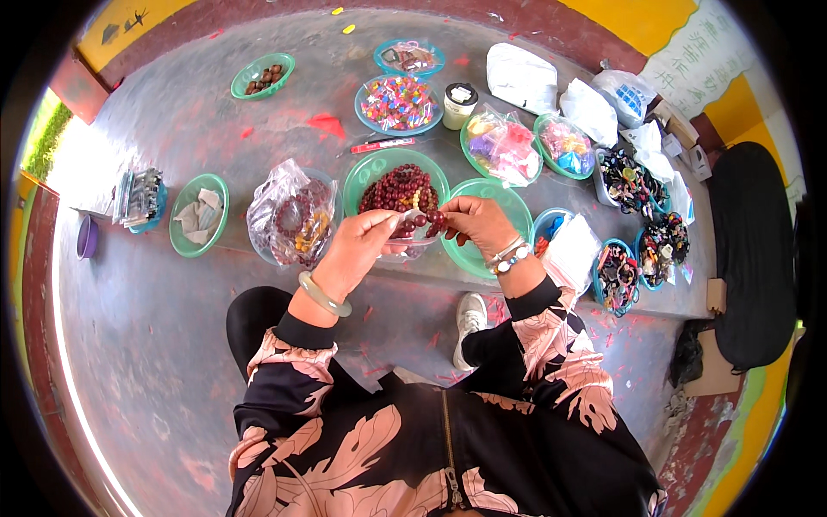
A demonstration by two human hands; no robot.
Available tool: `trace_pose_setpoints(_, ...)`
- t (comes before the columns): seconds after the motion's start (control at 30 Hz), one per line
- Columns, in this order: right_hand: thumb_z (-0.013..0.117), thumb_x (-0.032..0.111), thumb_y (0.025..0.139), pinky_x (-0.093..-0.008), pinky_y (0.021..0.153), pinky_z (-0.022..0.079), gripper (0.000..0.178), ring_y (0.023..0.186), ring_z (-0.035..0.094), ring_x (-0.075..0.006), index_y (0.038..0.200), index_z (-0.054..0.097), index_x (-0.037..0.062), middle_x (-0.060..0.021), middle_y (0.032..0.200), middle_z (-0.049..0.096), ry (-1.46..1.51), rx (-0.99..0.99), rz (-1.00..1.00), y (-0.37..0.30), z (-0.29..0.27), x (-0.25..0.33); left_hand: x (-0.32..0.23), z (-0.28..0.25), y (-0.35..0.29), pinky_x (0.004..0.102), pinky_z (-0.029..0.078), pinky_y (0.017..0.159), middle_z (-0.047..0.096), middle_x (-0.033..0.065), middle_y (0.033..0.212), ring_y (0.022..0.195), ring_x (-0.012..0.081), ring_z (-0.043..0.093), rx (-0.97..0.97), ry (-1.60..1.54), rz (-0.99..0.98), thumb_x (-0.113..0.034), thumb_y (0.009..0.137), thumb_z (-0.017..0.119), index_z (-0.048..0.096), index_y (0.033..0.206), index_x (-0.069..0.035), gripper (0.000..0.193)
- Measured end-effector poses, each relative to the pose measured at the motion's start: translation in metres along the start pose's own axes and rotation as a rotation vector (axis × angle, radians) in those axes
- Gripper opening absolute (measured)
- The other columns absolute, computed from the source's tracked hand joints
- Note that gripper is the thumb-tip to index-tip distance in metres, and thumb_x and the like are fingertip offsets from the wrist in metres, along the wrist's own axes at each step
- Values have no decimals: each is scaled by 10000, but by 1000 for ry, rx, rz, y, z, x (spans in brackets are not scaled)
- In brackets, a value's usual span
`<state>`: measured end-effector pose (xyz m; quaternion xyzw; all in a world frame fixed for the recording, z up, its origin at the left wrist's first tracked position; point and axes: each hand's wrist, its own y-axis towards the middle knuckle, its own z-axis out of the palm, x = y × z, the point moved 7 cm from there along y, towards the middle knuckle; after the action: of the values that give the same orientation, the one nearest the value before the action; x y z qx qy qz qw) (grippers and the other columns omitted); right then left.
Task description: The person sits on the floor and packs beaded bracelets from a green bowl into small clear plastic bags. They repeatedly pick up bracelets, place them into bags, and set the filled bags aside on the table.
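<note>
A bracelet of dark red beads (421, 222) is held between my two hands, in front of a green bowl (351, 185) heaped with more dark red bead strings (398, 183). My left hand (360, 243) is closed, thumb and forefinger pinching at the bracelet's left side. Something like clear plastic shows around these beads, but its shape is hard to make out. At the other side, my right hand (479, 226) has its fingertips closed on the beads. Beneath the right hand sits a light green bowl (465, 256), partly hidden by it.
Left of the bead bowl lies a clear bag of bracelets (289, 215), then a green bowl with pale packets (200, 215). Beyond stand a bowl of colourful pieces (399, 103) and a lidded cup (459, 105). Bowls of dark hair ties (633, 183) crowd the right.
</note>
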<state>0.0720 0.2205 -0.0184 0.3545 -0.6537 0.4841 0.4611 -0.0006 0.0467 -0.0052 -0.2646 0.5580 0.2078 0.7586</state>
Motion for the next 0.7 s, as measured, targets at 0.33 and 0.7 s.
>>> trace_pose_setpoints(0.33,610,92,732,-270,593,487,165,642,630,-140,875,661,28,-94,728,664,-384,-293,-332,-11,-2,22,-2,-4,0,280,555,695,633,109,973,837,170,634,-136,287,56,-144,934,480,578,1083,47,261)
trace_pose_setpoints(0.7,582,89,702,-260,576,467,184,590,590,-118,841,695,47,-86,695,658,-333,-303,-313,-14,-5,21,-3,-6,2,273,534,683,643,87,896,829,134,614,-174,419,169,-124,920,494,593,1001,41,209)
